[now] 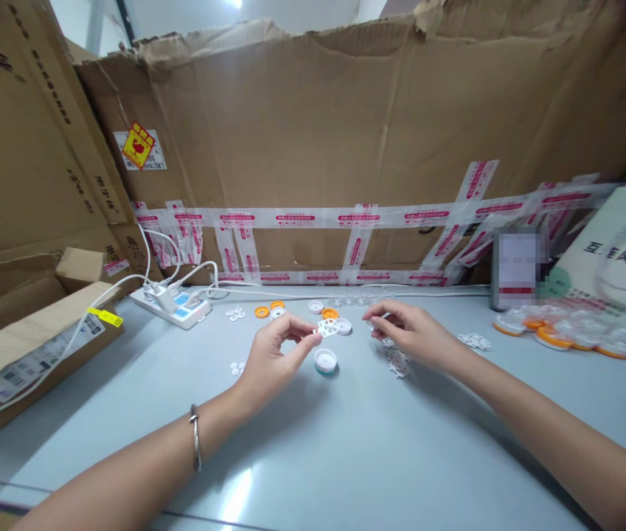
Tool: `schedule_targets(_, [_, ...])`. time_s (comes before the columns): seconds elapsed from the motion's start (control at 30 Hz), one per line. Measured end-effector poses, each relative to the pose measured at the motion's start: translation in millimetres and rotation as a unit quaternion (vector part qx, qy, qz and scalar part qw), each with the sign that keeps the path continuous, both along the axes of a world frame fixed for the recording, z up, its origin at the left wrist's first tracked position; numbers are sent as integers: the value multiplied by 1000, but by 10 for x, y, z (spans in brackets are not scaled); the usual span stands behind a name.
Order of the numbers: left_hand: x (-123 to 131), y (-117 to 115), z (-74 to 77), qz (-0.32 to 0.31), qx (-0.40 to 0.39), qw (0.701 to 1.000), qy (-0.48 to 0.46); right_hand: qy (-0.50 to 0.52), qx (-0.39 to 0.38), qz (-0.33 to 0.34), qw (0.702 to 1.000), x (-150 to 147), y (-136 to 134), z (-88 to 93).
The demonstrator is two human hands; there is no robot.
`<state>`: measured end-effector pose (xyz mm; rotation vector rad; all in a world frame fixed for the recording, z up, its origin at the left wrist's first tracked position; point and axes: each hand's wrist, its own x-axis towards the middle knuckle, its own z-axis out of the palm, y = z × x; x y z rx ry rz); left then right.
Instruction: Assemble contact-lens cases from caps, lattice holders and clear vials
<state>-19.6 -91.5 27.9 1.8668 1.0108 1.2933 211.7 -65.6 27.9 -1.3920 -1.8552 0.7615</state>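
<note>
Between thumb and fingers, my left hand [282,346] pinches a white perforated disc [327,327], raised above the table. Just below it stands a round white cup with a green base [325,361]. My right hand [404,328] is closed in a pinch to the right, its fingertips on something small that I cannot make out. Under that hand lies a heap of white perforated pieces [398,363], partly covered. Behind the disc are an orange ring [330,314] and a white round cap [343,326].
Small white discs [236,313] and orange rings [262,312] lie left. A power strip [172,304] with cables stands near an open cardboard box [41,346]. Rightward are more white pieces [475,341], clear-topped orange-rimmed parts [567,335] and a phone [517,269]. Cardboard [290,133] walls the back.
</note>
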Motion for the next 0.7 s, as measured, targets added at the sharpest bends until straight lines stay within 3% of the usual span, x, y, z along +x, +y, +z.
schedule_targets(0.37, [1,-18,40,-7,26,999,31,108,67,-57,990,-206,-232,184])
schedule_targets(0.57, [-11,-10,84,-10,74,996,46,186,63,13,980,-322,-319,230])
schedule_targets(0.7, [-51,33,169,-6,128,990,60,217,38,52,974,-397,-345,385])
